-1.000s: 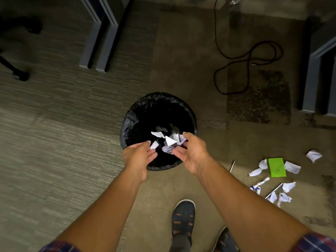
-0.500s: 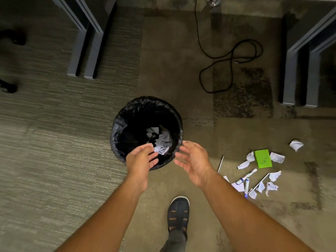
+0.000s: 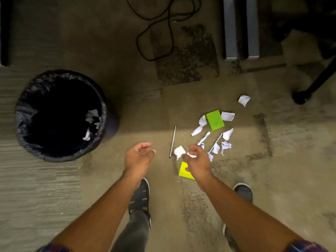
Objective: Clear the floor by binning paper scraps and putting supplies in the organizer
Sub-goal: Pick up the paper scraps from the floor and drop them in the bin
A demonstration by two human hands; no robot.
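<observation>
— Above the yellow sticky note (image 3: 183, 171), what are the fingers doing?

— The right hand (image 3: 198, 160) hangs over that note with its fingers (image 3: 192, 149) loosely curled and spread, gripping nothing. The note's right part is hidden under the hand. The left hand (image 3: 139, 157) is to the note's left, palm turned up, fingers half curled, also empty.

— And just past the fingertips?

— A white paper scrap (image 3: 179, 151) lies on the carpet just beyond the note, beside the right hand's thumb. Left of that scrap, a thin metal rod (image 3: 172, 141) lies nearly straight up and down in the view. Farther from the note, up and right, sit a white marker (image 3: 204, 138), a second thin stick (image 3: 215, 142), and several more crumpled scraps (image 3: 225, 145).

— The green thing?

— A green sticky pad (image 3: 215, 119) lies beyond the marker, with a scrap touching each side — one more scrap (image 3: 244, 100) sits alone, well past it.

— Where's the bin?

— The black-lined bin (image 3: 21, 113) stands well to the note's left, apart from both hands, with white paper (image 3: 93, 115) showing inside against its right wall.

— Anything else?

— A black cable (image 3: 154, 30) loops on the floor far beyond the note, grey desk legs (image 3: 241, 28) stand to its right, and a shoe (image 3: 139, 199) sits below each forearm.
</observation>
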